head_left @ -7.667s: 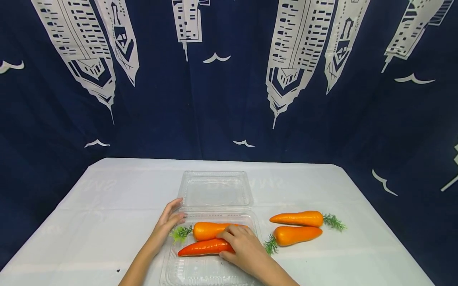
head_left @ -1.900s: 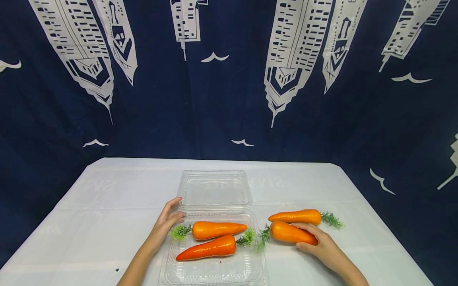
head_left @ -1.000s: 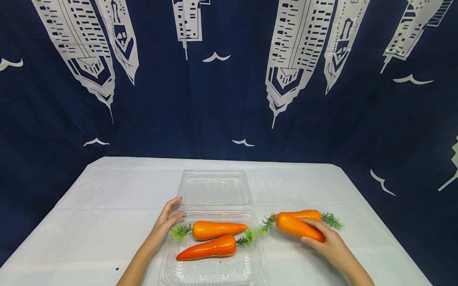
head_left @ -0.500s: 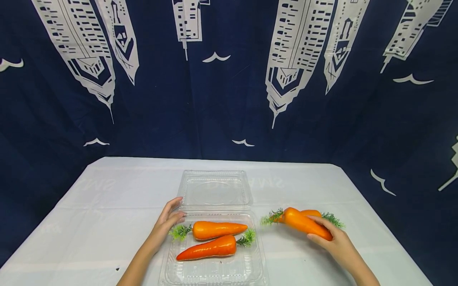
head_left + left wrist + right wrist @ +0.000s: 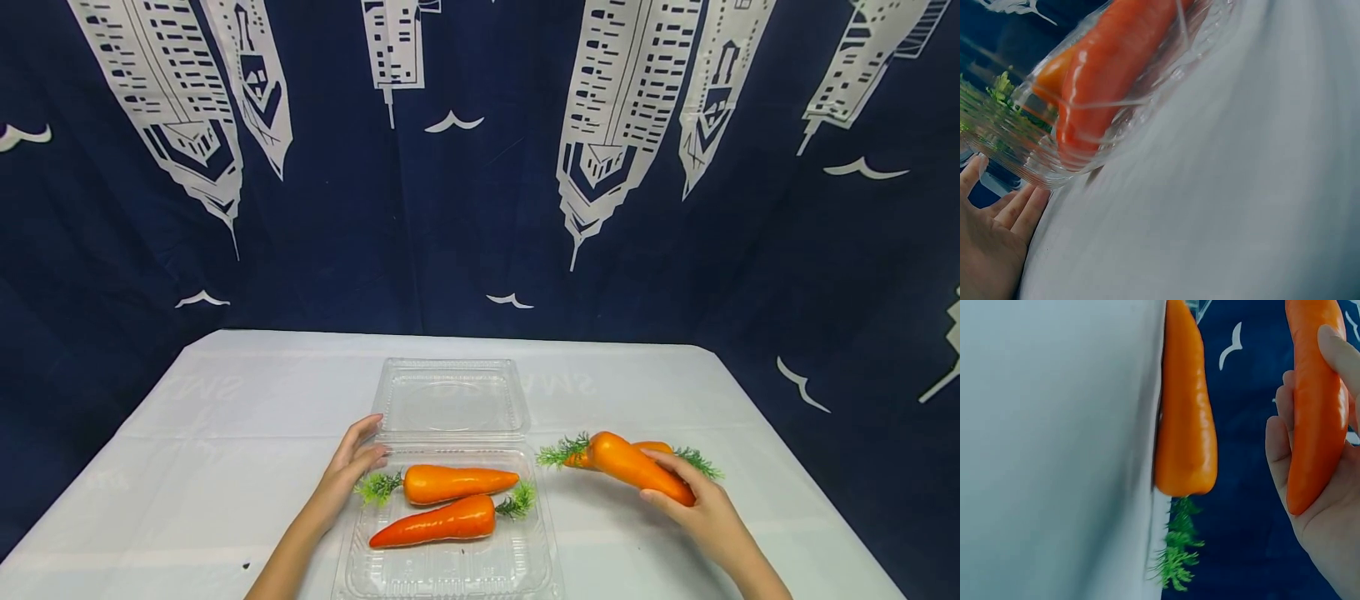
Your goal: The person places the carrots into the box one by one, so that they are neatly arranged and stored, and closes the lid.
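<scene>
Right hand (image 5: 693, 498), thumb and fingers curled round the tapered half of a carrot (image 5: 630, 465), held it raised over the table (image 5: 225, 483), right of the box (image 5: 450, 577). Probably light and stiff, perhaps slippery, it seemed best gripped round its thick body, clear of the flimsy-looking leaves (image 5: 564, 451). Just beyond lay a second carrot (image 5: 656, 446). In the box were an orange carrot (image 5: 459, 484) and, nearer, a redder one (image 5: 438, 522); the left hand (image 5: 348, 462), fingers extended, rested at its far left corner.
</scene>
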Available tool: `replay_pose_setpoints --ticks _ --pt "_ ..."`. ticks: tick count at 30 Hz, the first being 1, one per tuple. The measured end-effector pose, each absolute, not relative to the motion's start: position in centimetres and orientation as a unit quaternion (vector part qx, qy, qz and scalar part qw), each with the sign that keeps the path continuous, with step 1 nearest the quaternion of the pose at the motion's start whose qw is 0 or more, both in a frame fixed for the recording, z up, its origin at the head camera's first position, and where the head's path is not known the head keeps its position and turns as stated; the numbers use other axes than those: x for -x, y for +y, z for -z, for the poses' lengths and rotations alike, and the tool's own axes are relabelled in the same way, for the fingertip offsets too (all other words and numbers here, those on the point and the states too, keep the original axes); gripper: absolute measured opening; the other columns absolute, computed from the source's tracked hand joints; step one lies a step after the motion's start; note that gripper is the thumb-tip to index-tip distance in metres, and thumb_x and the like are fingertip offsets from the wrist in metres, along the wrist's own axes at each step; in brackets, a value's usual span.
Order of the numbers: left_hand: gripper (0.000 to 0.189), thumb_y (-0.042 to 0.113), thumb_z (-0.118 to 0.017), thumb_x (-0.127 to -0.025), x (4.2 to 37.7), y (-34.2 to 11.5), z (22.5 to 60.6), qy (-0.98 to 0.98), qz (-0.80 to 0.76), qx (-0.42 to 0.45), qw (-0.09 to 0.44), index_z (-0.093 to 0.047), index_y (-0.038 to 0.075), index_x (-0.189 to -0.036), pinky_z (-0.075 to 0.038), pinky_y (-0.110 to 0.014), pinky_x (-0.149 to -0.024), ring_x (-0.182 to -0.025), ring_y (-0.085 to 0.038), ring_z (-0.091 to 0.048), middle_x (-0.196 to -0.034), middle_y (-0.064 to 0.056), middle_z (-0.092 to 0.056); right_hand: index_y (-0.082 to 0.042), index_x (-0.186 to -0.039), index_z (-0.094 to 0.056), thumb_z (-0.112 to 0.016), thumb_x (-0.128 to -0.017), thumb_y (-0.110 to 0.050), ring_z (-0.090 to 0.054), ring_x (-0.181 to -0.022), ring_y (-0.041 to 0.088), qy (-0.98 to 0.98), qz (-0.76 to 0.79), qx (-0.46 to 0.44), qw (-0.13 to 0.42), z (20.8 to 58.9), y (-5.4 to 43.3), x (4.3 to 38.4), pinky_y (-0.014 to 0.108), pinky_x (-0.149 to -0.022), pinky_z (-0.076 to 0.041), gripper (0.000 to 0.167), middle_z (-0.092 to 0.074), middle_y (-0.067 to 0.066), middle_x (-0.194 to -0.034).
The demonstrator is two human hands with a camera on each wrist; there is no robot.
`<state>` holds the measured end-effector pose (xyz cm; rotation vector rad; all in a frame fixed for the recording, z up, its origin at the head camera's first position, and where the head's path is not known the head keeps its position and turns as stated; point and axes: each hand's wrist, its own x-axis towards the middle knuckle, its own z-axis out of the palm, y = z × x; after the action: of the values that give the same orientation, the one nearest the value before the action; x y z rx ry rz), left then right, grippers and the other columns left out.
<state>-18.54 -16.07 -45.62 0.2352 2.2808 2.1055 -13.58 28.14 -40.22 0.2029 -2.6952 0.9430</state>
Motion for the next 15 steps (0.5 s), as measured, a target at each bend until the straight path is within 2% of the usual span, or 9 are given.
replay_pose_setpoints --ticks 3,10,15 --pt "0.049 0.020 -0.049 -0.092 18.6 -16.1 45.7 0.733 -0.676 -0.074 0.014 -0.031 0.015 -0.137 -0.046 -0.016 -0.088 -0.104 -0.006 -0.052 -0.146 -0.018 -0.024 -0.015 -0.116 -0.059 -0.073 -0.075 -0.021 -0.046 -0.083 -0.005 -0.931 -0.321 -0.079 0.156 39.9 27.6 13.3 0.017 -0.069 -0.042 0.044 -0.062 0.009 -0.111" --pt "0.049 0.021 -0.049 -0.092 18.5 -16.0 45.6 0.734 -0.675 -0.070 0.018 -0.031 0.016 -0.137 -0.045 -0.016 -0.088 -0.115 -0.027 -0.048 -0.146 -0.017 -0.024 -0.014 -0.112 -0.061 -0.076 -0.070 -0.013 -0.049 -0.083 -0.006 -0.922 -0.314 -0.115 0.196 39.2 25.9 12.7 0.013 -0.069 -0.044 0.045 -0.065 0.006 -0.105" --pt "0.049 0.021 -0.048 -0.092 18.5 -16.1 45.6 0.734 -0.675 -0.069 0.018 -0.031 0.016 -0.137 -0.045 -0.016 -0.088 -0.111 -0.020 -0.050 -0.146 -0.016 -0.024 -0.017 -0.112 -0.062 -0.077 -0.070 -0.015 -0.050 -0.084 -0.004 -0.922 -0.308 -0.116 0.203 38.9 25.0 12.4 0.016 -0.069 -0.046 0.045 -0.065 0.006 -0.105"
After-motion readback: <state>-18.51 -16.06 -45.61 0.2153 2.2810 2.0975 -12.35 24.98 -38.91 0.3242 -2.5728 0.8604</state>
